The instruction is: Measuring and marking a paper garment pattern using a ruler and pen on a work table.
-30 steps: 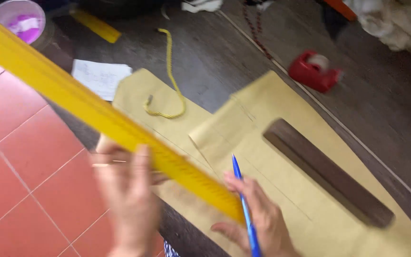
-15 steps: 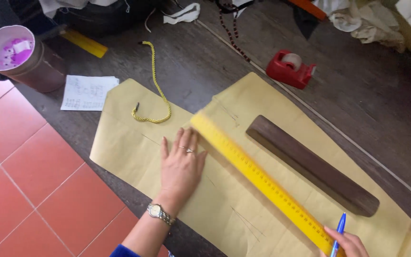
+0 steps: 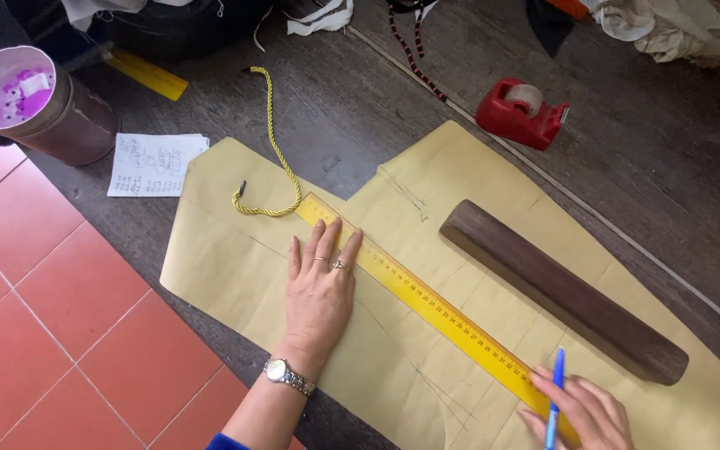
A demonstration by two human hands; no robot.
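Observation:
A long yellow ruler [image 3: 427,300] lies diagonally across a sheet of tan pattern paper [image 3: 235,258] spread on a dark wooden table. My left hand [image 3: 320,287] lies flat, fingers spread, on the paper with the fingertips on the ruler's upper end; it wears a ring and a wristwatch. At the ruler's lower end my right hand [image 3: 589,412] grips a blue pen [image 3: 555,400], its tip near the ruler's edge. A dark wooden block [image 3: 560,287] rests on the paper, parallel to the ruler on its far side.
A yellow cord [image 3: 275,158] curls over the paper's top corner. A red tape dispenser [image 3: 522,112] sits beyond the paper. A note sheet [image 3: 156,162], a can holding purple liquid [image 3: 22,100] and a second yellow ruler [image 3: 145,73] lie at the left. Red floor tiles [image 3: 52,317] show beside the table.
The ruler came down from the air onto the paper. My left hand let it go and now presses flat on its upper end. My right hand with the pen moved to its lower end.

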